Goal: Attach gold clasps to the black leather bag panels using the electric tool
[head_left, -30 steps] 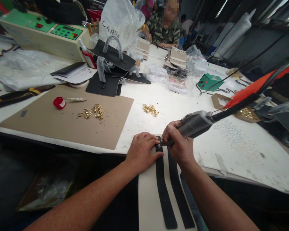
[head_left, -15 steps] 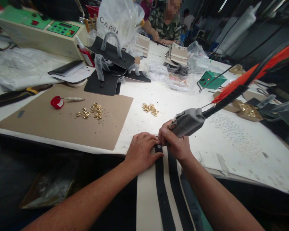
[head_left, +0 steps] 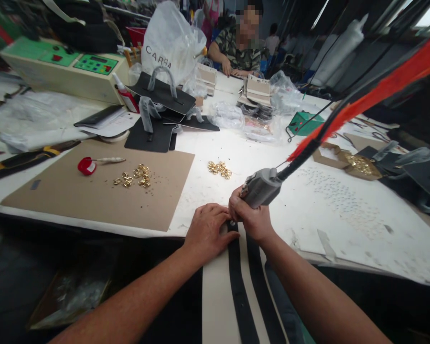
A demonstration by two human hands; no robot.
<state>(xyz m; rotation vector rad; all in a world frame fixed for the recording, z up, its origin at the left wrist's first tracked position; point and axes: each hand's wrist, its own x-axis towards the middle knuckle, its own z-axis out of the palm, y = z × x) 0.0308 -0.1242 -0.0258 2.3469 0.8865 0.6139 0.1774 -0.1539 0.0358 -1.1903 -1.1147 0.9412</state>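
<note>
At the near edge of the surface (head_left: 200,143), head view: beige panel (head_left: 215,296) juts out toward the person, w/ 2 black straps lying lengthwise on it, a L strap (head_left: 235,272) and a R strap (head_left: 260,272). L hand (head_left: 208,231) is open, palm down, fingers slightly bent at the L strap's far end, thumb on the strap. R hand (head_left: 251,215) is closed round a grey power tool (head_left: 262,187), tilted, lower end btwn the fingers; its tip is hidden. Shiny stud (head_left: 232,222) shows in the L strap, btwn the hands. Black cord (head_left: 304,150) runs up from the tool beside an orange strip (head_left: 358,105). Gold links (head_left: 220,170) sit just beyond the hands; more gold pcs (head_left: 142,175) lie on brown card (head_left: 89,200) to the L, nr a red cap (head_left: 87,166). Green box (head_left: 305,123) is farther back, R side. Co-worker (head_left: 238,50) sits opp.
</note>
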